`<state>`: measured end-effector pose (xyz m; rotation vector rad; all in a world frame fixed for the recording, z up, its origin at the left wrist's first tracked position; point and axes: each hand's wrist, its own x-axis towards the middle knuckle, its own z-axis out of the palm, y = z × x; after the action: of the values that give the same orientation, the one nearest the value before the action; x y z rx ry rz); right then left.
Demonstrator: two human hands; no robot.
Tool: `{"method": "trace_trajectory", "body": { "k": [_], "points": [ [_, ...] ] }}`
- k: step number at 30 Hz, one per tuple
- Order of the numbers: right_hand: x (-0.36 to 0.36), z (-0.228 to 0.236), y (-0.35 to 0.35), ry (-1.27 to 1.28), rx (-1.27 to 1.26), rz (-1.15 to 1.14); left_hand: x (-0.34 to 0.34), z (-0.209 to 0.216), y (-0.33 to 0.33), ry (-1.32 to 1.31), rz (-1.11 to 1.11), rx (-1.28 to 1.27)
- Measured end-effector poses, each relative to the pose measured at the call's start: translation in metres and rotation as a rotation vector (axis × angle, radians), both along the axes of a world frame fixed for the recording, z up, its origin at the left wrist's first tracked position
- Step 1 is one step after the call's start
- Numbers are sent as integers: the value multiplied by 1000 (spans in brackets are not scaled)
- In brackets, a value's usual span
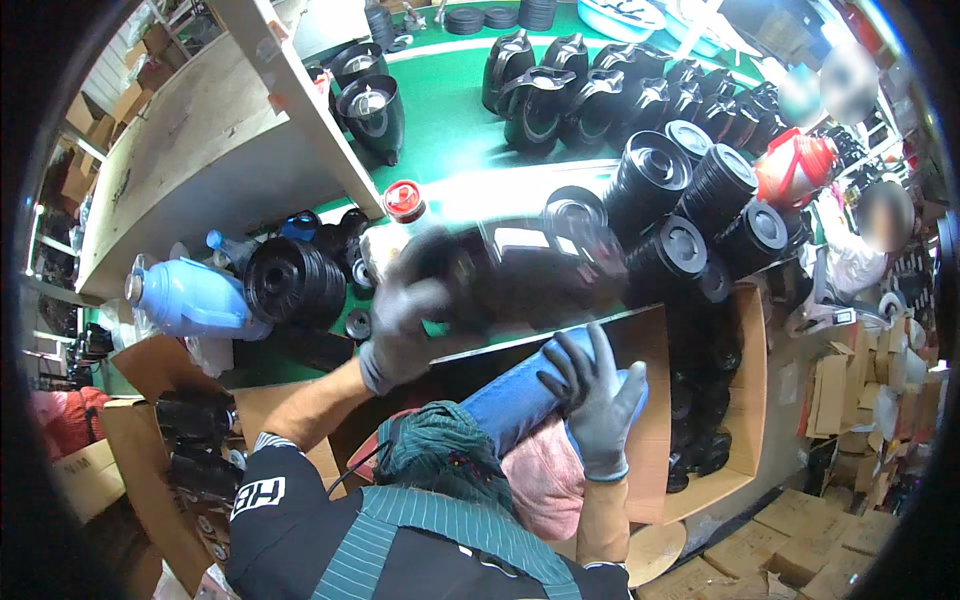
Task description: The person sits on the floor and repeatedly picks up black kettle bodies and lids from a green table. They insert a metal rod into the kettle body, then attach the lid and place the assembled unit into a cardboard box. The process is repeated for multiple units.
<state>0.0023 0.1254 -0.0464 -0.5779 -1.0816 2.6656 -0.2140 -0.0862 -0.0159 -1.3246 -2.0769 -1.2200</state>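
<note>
**Black shell (540,272) sideways at the bench's near edge**

In the head view, the blurred shell stretches sideways over the green bench (440,110), perhaps turned so one end meets the left hand (405,322). That hand's fingers curve there; blur hides whether they grip it. The right hand (598,400) holds nothing, fingers spread, over the denim-clad leg (510,400). Black disc stacks (655,170) lie just beside the shell's far end, probably for easy reach.

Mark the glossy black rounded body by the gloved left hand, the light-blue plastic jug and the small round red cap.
Glossy black rounded body (540,270), head view: middle of its motion-blurred side.
Light-blue plastic jug (195,298), head view: middle of its side.
Small round red cap (403,198), head view: its top.
</note>
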Motion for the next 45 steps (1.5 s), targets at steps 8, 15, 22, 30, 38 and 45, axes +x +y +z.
{"method": "trace_trajectory", "body": {
  "k": [8,15,22,30,38,45],
  "points": [
    [44,-72,-30,-294,-236,522,-285,25,99,186,566,-292],
    [65,-52,-48,-72,-277,526,-471,-80,158,3,696,-490],
    [72,-80,-40,-193,16,343,-460,-57,156,213,469,-690],
    [48,-67,-26,-121,374,510,-377,-50,31,-16,970,-1267],
    [62,-36,-43,-159,719,492,-326,-32,30,318,616,-804],
    [19,32,-7,140,1291,54,-140,106,47,463,119,-428]
  ]
}}
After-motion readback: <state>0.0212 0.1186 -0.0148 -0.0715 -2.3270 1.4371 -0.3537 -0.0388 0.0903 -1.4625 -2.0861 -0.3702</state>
